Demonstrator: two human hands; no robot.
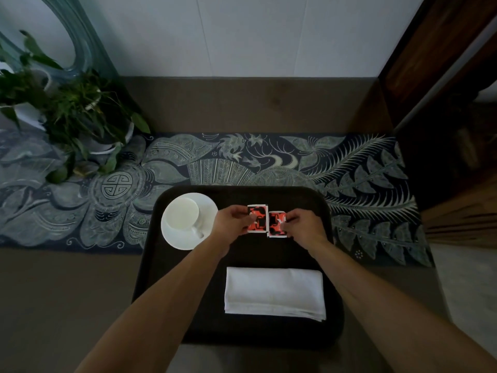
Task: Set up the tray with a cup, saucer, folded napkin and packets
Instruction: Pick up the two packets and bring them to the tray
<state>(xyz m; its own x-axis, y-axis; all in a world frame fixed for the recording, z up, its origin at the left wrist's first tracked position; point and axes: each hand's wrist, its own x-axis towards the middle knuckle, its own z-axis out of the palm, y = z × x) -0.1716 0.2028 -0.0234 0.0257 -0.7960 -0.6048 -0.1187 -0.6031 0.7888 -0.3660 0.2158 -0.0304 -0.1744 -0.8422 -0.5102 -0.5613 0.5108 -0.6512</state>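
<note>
- Tray: dark, rounded corners, lying on a brown table, its far end over a patterned cloth.
- Saucer: white, at the tray's far left corner.
- Cup: white, upright on the saucer, handle turned toward the near right.
- Napkin: white, folded into a rectangle, flat on the tray's near right part, well apart from the cup.
- Left packet: red and black with a white border, in the tray's far middle, pinched by the left hand at its left edge.
- Right packet: same print, just beside the first and set slightly nearer; the right hand grips its right edge with closed fingertips.
- Whether the packets rest on the tray or are held just above it cannot be told.
- Potted plants: green, far left, on the cloth.
</note>
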